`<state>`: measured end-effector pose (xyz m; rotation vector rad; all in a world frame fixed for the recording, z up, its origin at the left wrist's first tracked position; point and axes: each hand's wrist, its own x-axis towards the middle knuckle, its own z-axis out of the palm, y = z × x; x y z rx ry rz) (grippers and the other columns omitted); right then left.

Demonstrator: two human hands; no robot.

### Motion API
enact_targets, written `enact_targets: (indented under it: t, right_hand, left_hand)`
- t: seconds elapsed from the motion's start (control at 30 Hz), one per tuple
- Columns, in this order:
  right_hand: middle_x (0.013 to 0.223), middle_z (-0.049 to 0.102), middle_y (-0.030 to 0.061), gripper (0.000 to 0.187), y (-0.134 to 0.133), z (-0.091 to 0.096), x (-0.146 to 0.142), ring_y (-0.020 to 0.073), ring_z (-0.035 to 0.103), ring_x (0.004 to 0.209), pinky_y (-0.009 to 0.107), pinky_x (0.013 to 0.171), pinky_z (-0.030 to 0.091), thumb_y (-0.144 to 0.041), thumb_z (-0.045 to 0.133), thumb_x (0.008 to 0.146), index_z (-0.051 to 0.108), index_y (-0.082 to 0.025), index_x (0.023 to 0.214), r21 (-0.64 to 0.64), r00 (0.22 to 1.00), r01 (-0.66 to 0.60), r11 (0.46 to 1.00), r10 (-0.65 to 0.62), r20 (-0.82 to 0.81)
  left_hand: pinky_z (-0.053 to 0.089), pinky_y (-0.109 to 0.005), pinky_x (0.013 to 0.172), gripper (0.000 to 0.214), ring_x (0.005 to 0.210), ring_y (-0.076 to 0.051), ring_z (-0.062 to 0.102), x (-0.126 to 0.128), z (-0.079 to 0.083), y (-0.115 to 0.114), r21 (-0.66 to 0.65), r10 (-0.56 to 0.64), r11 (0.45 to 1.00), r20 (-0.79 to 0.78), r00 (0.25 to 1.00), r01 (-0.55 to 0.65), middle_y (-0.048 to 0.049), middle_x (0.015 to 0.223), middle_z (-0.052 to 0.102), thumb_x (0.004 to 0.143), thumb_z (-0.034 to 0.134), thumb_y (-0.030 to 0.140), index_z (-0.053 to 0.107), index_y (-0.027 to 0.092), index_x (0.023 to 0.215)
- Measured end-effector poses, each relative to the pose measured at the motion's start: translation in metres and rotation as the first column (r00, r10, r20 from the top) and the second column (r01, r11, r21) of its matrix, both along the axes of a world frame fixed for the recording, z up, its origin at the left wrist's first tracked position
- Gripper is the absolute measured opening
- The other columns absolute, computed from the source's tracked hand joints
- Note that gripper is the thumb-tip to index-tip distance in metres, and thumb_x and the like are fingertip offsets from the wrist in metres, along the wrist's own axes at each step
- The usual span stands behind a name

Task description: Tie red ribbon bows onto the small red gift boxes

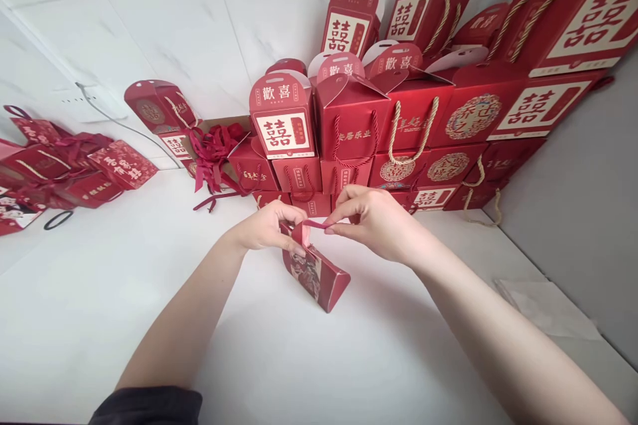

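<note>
A small red gift box (326, 277) with a triangular end and a dark printed picture on its side is held tilted over the white table. My left hand (273, 226) is closed on its top edge, thumb on the near side. A dark-pink ribbon (316, 224) comes from the top of the box. My right hand (371, 218) pinches the ribbon's free end between thumb and fingers, just right of the box. The part of the ribbon at the box is partly hidden by my left fingers.
Red gift boxes (349, 119) with rope handles are stacked along the tiled wall. An open carton (214, 125) holds a bundle of red ribbons (215, 149). More red boxes (74, 166) and a black ring (58, 220) lie at left. A clear sheet (548, 305) lies at right.
</note>
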<state>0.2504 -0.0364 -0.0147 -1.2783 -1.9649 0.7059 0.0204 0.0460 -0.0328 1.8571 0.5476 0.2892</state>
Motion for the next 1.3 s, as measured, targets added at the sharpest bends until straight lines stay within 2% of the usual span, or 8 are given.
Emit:
enact_targets:
  t: [0.2,0.37,0.5,0.67,0.83,1.03,1.2,1.3]
  right_hand:
    - [0.08,0.072,-0.0021,0.019,0.001,-0.007,-0.006,0.0113,0.061,0.07,0.025,0.066,0.045,-0.021,0.059,0.087,0.078,-0.024,0.085,-0.118,0.979,-0.195,0.974,0.187,-0.079]
    - [0.078,0.074,-0.002,0.019,0.002,-0.009,-0.004,0.0135,0.066,0.073,0.025,0.069,0.048,-0.024,0.057,0.087,0.076,-0.022,0.086,-0.232,0.958,-0.258,0.938,0.217,-0.187]
    - [0.085,0.075,-0.0016,0.023,0.002,-0.009,-0.005,0.0148,0.069,0.08,0.026,0.076,0.05,-0.022,0.055,0.088,0.077,-0.024,0.095,-0.218,0.947,-0.288,0.932,0.243,-0.21]
    - [0.082,0.075,-0.0019,0.024,0.001,-0.006,-0.004,0.0149,0.067,0.075,0.026,0.069,0.049,-0.023,0.054,0.088,0.077,-0.024,0.091,-0.166,0.963,-0.267,0.949,0.253,-0.097]
    - [0.084,0.075,-0.0023,0.026,-0.001,-0.003,-0.001,0.0143,0.066,0.073,0.026,0.067,0.049,-0.019,0.051,0.088,0.076,-0.024,0.091,-0.174,0.95,-0.312,0.934,0.306,-0.061]
    - [0.087,0.074,-0.0001,0.012,0.001,-0.008,-0.003,0.0146,0.068,0.078,0.026,0.072,0.05,-0.022,0.058,0.087,0.069,-0.021,0.093,-0.203,0.945,-0.309,0.929,0.277,-0.172]
    - [0.088,0.072,0.0041,0.016,0.007,-0.009,0.0,0.0148,0.068,0.083,0.027,0.078,0.052,-0.024,0.054,0.092,0.068,-0.016,0.093,-0.259,0.87,-0.469,0.844,0.391,-0.301]
    - [0.088,0.071,0.0039,0.014,0.009,-0.012,0.0,0.0141,0.067,0.081,0.027,0.077,0.052,-0.022,0.054,0.092,0.067,-0.015,0.094,-0.262,0.857,-0.485,0.835,0.394,-0.331]
  left_hand:
    - [0.053,-0.023,0.065,0.025,0.069,-0.013,0.063,0.004,0.001,-0.003,-0.012,0.053,0.999,-0.001,0.999,-0.053,-0.0026,0.073,0.065,0.057,0.089,0.019,0.071,0.011,0.072]
    - [0.053,-0.023,0.061,0.034,0.064,-0.012,0.065,0.004,-0.001,-0.005,-0.083,0.154,0.985,0.007,0.988,-0.153,0.0003,0.068,0.065,0.057,0.089,0.021,0.058,0.011,0.067]
    - [0.053,-0.023,0.06,0.038,0.065,-0.013,0.065,0.005,-0.001,-0.005,-0.049,0.147,0.988,-0.004,0.989,-0.147,-0.0006,0.068,0.066,0.056,0.09,0.022,0.055,0.011,0.065]
    - [0.055,-0.025,0.062,0.036,0.068,-0.014,0.067,0.005,-0.001,-0.006,-0.086,0.115,0.99,0.031,0.993,-0.112,-0.0022,0.072,0.068,0.059,0.088,0.022,0.055,0.012,0.066]
    - [0.055,-0.024,0.063,0.036,0.066,-0.012,0.065,0.005,-0.001,-0.006,-0.083,0.11,0.991,0.029,0.994,-0.107,-0.0009,0.07,0.066,0.058,0.089,0.022,0.055,0.011,0.065]
    - [0.052,-0.023,0.059,0.034,0.062,-0.011,0.063,0.006,-0.001,-0.005,-0.088,0.104,0.991,0.05,0.993,-0.099,-0.0013,0.067,0.066,0.054,0.09,0.021,0.059,0.01,0.064]
    - [0.054,-0.025,0.061,0.028,0.066,-0.014,0.066,0.004,-0.003,-0.004,-0.153,0.088,0.985,0.054,0.995,-0.078,-0.0049,0.074,0.07,0.059,0.088,0.019,0.062,0.011,0.066]
    - [0.054,-0.025,0.062,0.026,0.068,-0.014,0.066,0.004,-0.003,-0.004,-0.127,0.077,0.99,0.056,0.995,-0.069,-0.0048,0.073,0.07,0.06,0.087,0.019,0.063,0.011,0.066]
